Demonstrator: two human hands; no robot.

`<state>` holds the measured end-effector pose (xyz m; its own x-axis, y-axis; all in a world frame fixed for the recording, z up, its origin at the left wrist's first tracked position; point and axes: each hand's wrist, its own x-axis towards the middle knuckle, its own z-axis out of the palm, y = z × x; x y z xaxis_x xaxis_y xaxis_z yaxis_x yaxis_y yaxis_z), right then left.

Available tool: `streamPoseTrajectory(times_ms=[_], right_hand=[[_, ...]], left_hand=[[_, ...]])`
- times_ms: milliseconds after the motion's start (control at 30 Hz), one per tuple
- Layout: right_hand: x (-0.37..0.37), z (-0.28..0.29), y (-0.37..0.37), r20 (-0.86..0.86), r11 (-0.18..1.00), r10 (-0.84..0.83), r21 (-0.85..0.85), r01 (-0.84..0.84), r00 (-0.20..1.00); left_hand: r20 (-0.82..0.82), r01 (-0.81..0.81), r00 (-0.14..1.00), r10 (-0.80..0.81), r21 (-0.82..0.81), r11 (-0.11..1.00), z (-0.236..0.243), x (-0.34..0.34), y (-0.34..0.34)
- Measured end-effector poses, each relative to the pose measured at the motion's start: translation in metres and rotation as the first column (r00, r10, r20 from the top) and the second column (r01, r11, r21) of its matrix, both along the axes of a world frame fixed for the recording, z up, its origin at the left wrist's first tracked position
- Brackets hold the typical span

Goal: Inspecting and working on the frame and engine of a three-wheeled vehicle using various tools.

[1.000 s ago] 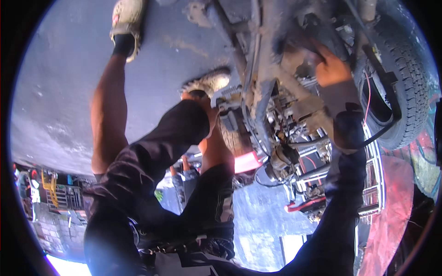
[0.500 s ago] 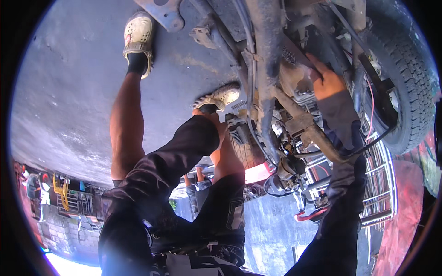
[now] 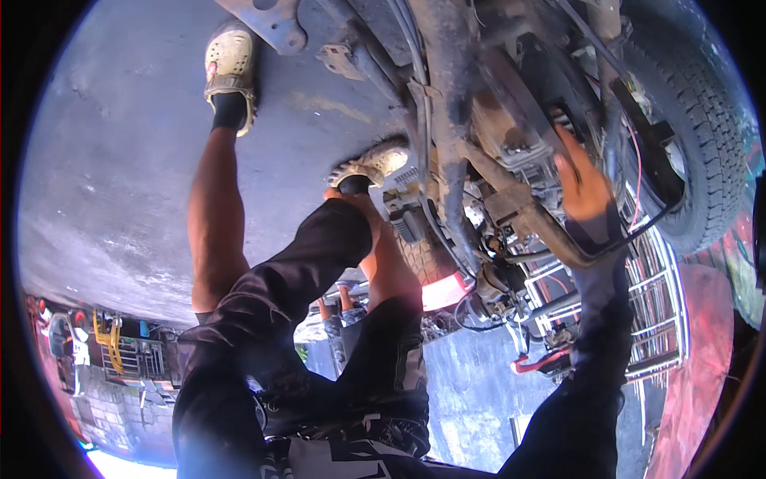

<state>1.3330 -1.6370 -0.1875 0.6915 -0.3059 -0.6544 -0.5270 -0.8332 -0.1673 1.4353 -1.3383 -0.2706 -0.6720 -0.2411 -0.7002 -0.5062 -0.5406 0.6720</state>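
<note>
My right hand (image 3: 586,185) reaches in among the vehicle's metal parts on the right. Its thumb and fingers close on the lower end of a long, flat dark strip (image 3: 523,100); its exact kind I cannot make out. The strip slants up and left past a brown, dusty engine block (image 3: 496,128). Beside it runs a thick, dirty frame tube (image 3: 448,88). My left hand (image 3: 365,209) rests against my lower right leg, just above the shoe, its fingers mostly hidden behind the dark sleeve.
A treaded tyre (image 3: 706,144) stands at the far right, with a metal rack (image 3: 654,319) below it. Black cables (image 3: 419,68) run along the frame. A blue-grey metal bracket (image 3: 271,24) juts in at the top. My pale clogs (image 3: 230,60) stand on the grey floor (image 3: 120,160).
My right hand has moved down and slightly right, drawing the dark strip with it; more of the engine block shows. The whole view has shifted a little. My left hand stays at the leg.
</note>
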Motion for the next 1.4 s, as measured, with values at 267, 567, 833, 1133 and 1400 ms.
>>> streamPoseTrajectory(times_ms=[267, 567, 833, 1133, 1400], right_hand=[[-0.011, 0.056, 0.003, -0.108, 0.959, -0.273, 0.048, 0.279, 0.956], [0.005, 0.057, -0.012, -0.07, 0.968, -0.22, 0.106, 0.227, 0.973], [0.092, -0.032, 0.041, -0.521, 0.975, -0.139, -0.219, 0.026, 0.842], [0.074, -0.024, 0.045, -0.337, 0.992, 0.068, -0.074, -0.099, 0.939], [0.068, -0.006, 0.039, -0.508, 0.979, 0.182, 0.172, -0.108, 0.842]], left_hand=[[0.044, -0.024, 0.999, 0.027, -0.068, 0.997, 0.001, -0.011, -0.005], [0.057, 0.003, 0.998, -0.001, -0.025, 1.0, 0.004, -0.007, -0.003], [0.068, -0.057, 0.996, 0.063, -0.083, 0.995, -0.001, -0.012, -0.002], [0.075, -0.074, 0.994, 0.082, -0.103, 0.992, 0.0, -0.007, 0.0], [0.108, -0.14, 0.982, 0.154, -0.129, 0.982, 0.001, -0.003, 0.011]])
